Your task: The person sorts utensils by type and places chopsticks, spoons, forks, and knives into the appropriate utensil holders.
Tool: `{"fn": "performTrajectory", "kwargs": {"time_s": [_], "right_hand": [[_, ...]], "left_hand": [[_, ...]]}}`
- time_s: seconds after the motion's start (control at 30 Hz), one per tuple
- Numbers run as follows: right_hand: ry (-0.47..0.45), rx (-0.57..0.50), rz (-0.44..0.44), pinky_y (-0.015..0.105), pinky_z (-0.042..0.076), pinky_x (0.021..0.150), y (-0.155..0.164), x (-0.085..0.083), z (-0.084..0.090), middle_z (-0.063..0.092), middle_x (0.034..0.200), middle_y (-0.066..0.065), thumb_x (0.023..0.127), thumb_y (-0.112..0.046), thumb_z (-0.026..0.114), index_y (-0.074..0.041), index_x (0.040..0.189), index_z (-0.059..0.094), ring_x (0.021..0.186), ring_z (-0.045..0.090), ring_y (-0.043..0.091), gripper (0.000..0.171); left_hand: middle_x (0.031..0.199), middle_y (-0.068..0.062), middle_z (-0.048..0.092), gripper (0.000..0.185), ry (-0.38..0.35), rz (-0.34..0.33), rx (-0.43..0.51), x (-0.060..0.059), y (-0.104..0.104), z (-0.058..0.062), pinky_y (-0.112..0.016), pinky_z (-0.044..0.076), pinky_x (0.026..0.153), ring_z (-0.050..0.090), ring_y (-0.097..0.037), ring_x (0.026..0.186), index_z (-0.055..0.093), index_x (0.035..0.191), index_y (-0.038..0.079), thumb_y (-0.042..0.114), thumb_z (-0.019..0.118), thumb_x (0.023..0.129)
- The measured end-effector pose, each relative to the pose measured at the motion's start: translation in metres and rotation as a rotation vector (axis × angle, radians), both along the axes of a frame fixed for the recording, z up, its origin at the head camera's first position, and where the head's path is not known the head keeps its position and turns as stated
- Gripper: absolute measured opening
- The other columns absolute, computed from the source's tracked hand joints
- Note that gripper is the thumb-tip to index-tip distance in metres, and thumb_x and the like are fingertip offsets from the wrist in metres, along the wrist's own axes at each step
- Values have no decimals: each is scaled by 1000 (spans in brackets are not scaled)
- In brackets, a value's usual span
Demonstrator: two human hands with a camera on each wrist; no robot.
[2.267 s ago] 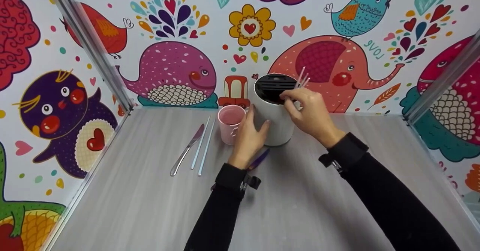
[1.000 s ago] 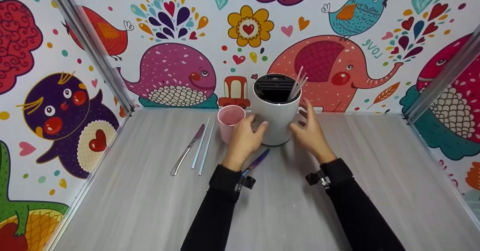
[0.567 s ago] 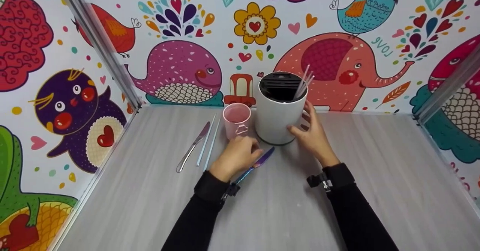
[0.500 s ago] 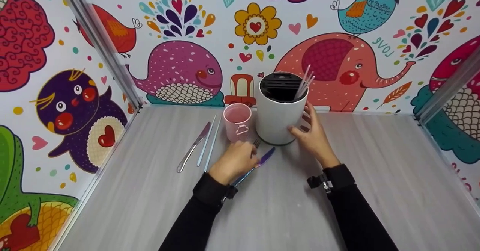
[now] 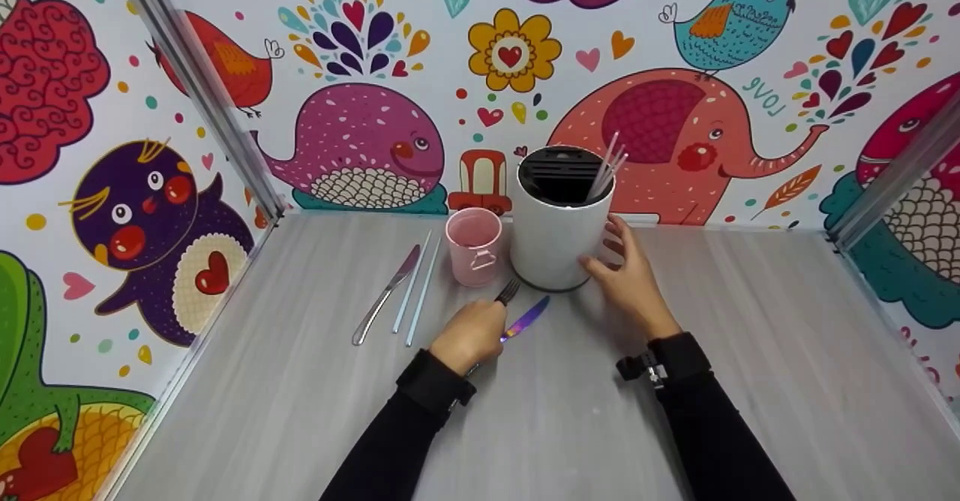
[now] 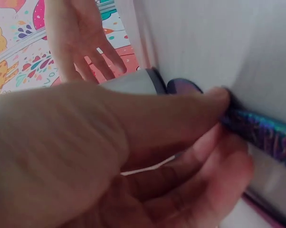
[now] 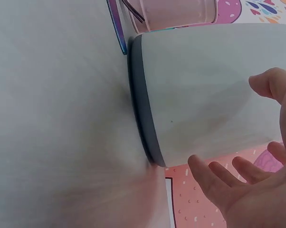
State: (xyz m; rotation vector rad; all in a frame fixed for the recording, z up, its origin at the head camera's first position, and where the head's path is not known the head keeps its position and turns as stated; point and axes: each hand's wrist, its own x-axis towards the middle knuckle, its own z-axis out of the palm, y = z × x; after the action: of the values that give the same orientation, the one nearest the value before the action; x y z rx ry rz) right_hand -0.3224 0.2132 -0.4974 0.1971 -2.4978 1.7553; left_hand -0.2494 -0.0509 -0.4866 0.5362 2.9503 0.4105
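Note:
My left hand [image 5: 472,336] pinches the handle of an iridescent knife [image 6: 264,133] between thumb and fingers. In the head view the knife's blade [image 5: 529,317] points out from under that hand. A dark fork [image 5: 508,291] lies alongside, its tines beyond my knuckles and most of its handle hidden. My right hand [image 5: 630,280] is at the right side of a white cylindrical utensil holder [image 5: 555,246], thumb in front and fingers spread behind. The holder stands upright with a black slotted insert [image 5: 562,167] and several thin pinkish sticks [image 5: 609,167] leaning in it.
A pink cup [image 5: 474,250] with a small handle stands just left of the holder. Further left lie two pale blue sticks [image 5: 416,291] and a silver knife [image 5: 386,295]. Patterned wall panels [image 5: 360,141] close off the back and sides of the grey table [image 5: 600,441].
My right hand has let go of a stick in the holder and dropped to its side. My left hand has left the holder, come down toward me and taken hold of the iridescent knife.

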Motion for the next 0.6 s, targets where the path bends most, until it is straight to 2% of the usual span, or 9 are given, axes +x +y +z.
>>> {"fn": "performTrajectory", "kwargs": {"time_s": [0.1, 0.17, 0.27, 0.47, 0.6], "right_hand": [[-19, -16, 11, 58, 35, 115, -4, 5, 10, 31, 160, 11, 90, -23, 72, -24, 157, 24, 146, 35, 37, 82], [-31, -15, 14, 57, 35, 116, -6, 9, 16, 31, 160, 12, 91, -20, 70, -21, 157, 23, 146, 36, 37, 81], [-51, -14, 2, 55, 35, 116, -6, 11, 19, 33, 159, 9, 92, -21, 68, -22, 157, 24, 146, 36, 35, 78], [-51, 0, -33, 52, 37, 116, 0, 2, 3, 38, 156, 0, 94, -29, 66, -33, 153, 30, 145, 39, 27, 69], [-21, 1, -46, 51, 40, 113, 4, -3, -3, 43, 152, -1, 94, -31, 66, -34, 149, 37, 142, 42, 25, 63]], "left_hand": [[73, -5, 68, 17, -15, 3, -1, -2, -1, 0, -39, 51, 63, 59, -20, 65, 62, 67, 11, 3, 76, 72], [71, -3, 66, 14, -54, 5, 4, -3, -2, 0, -37, 49, 61, 55, -18, 64, 65, 67, 12, 4, 75, 72], [69, 1, 63, 10, -103, 2, 30, -5, -4, 0, -33, 45, 58, 52, -16, 62, 69, 68, 13, 6, 74, 72], [69, 6, 60, 15, -134, -1, 65, -6, -5, -4, -27, 43, 55, 53, -13, 63, 65, 71, 17, 17, 80, 70], [71, 7, 61, 12, -98, -50, 62, -7, -3, -3, -26, 44, 59, 54, -12, 66, 65, 74, 18, 14, 76, 74]]}}
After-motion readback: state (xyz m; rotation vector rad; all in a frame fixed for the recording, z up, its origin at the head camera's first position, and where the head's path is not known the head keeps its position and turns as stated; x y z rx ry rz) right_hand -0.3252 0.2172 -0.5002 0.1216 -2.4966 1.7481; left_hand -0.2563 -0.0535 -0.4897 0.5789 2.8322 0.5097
